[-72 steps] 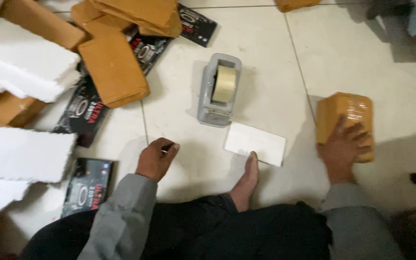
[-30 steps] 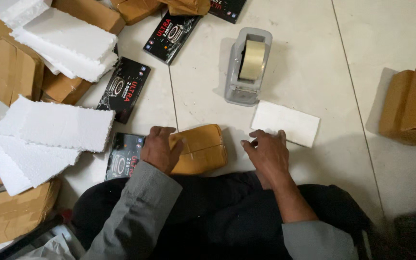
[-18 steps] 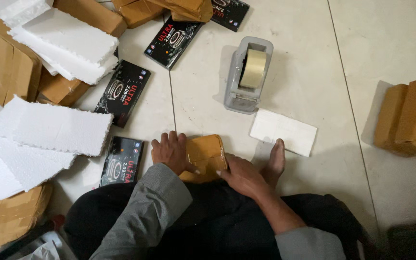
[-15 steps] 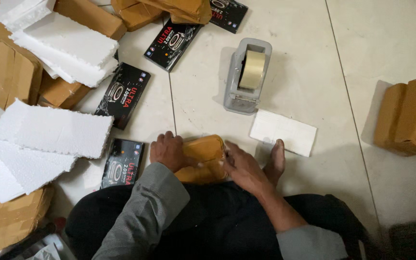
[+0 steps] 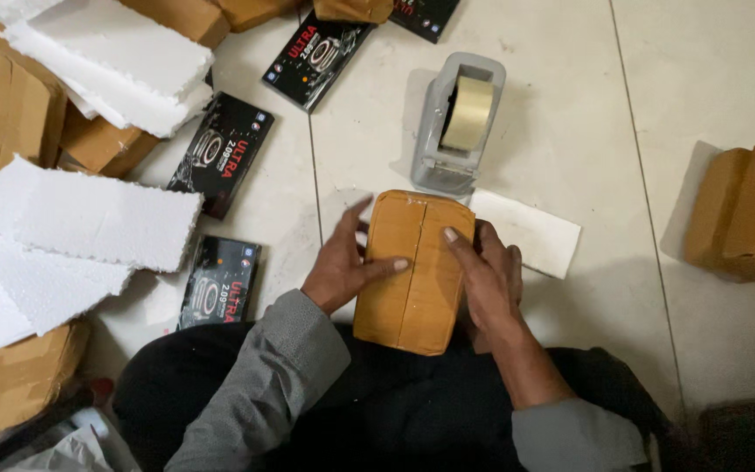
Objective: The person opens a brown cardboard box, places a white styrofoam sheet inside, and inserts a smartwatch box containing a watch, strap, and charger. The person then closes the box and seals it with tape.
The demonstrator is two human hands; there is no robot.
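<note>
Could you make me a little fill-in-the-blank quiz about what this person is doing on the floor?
1. Both hands, left hand and right hand, hold a brown ____-wrapped parcel.
2. The grey tape dispenser sits just ____ the parcel.
3. The foam sheets piled by the left hand are ____ in colour.

Missing words: tape; beyond; white

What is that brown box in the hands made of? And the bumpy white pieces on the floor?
The brown parcel looks like a box wrapped in glossy brown tape: it shines and has a seam down the middle. The white sheets look like foam, matte with crumbly torn edges.
</note>
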